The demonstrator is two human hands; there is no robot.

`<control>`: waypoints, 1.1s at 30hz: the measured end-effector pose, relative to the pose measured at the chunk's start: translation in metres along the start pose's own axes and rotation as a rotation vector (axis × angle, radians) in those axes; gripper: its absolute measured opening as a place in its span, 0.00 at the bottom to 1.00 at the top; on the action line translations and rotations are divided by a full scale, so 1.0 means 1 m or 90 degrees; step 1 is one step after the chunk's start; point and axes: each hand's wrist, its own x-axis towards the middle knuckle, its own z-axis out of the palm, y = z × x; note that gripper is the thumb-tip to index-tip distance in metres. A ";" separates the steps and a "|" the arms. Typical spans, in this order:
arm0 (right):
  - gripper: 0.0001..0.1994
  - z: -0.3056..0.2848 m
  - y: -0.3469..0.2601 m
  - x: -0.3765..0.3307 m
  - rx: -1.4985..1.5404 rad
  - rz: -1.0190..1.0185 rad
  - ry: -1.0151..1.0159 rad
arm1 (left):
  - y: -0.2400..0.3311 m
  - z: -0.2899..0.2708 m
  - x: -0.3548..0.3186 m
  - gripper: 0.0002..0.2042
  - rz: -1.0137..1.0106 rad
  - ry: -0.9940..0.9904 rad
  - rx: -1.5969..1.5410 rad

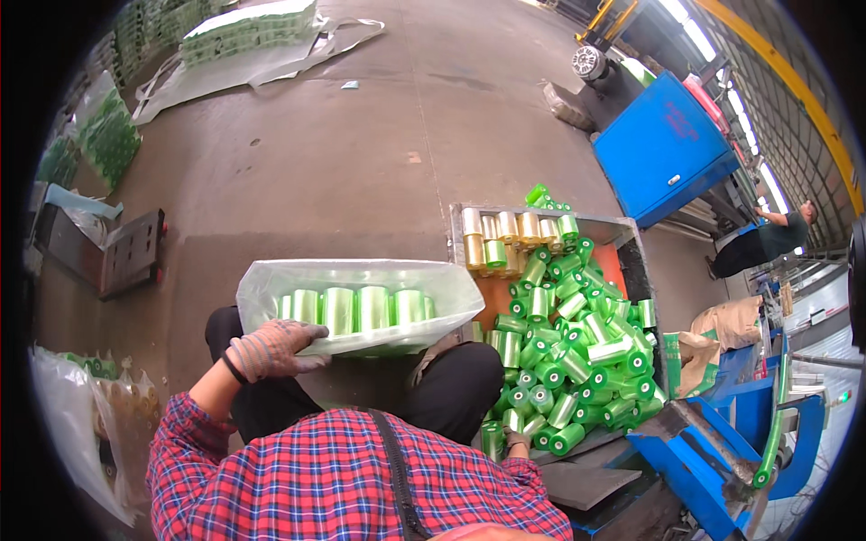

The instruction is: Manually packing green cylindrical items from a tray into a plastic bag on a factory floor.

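Observation:
A clear plastic bag (451,302) lies across my knees, with a row of upright green film rolls (338,311) inside. At its near left edge is my gloved left hand (278,350), the bag's rim between its fingers and thumb. My gloved right hand (516,440) is low on the right, against the near edge of a big heap of loose green film rolls (573,347). Its fingers are mostly hidden, so whether it grips a roll does not show.
The heap fills a grey-rimmed bin (642,270), with yellowish rolls (507,227) stacked at its far left. Beyond stands a blue cabinet (663,149). Blue machinery (695,464) is at the near right, a dark trolley (131,252) at the left. Another person (771,239) stands at far right.

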 end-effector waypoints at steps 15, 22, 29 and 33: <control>0.37 -0.159 -0.123 -0.259 0.904 -0.684 -0.567 | 0.042 0.035 0.005 0.10 0.318 0.011 -0.098; 0.52 -0.121 -0.310 -0.373 0.063 -0.749 -0.215 | -0.006 0.030 0.071 0.15 0.055 -0.095 0.486; 0.54 -0.122 -0.327 -0.301 -0.288 -0.627 0.043 | -0.045 -0.040 -0.006 0.39 -0.092 0.435 0.532; 0.55 -0.038 -0.363 -0.367 -0.146 -0.700 -0.138 | -0.101 -0.018 0.019 0.23 -0.308 0.187 -0.111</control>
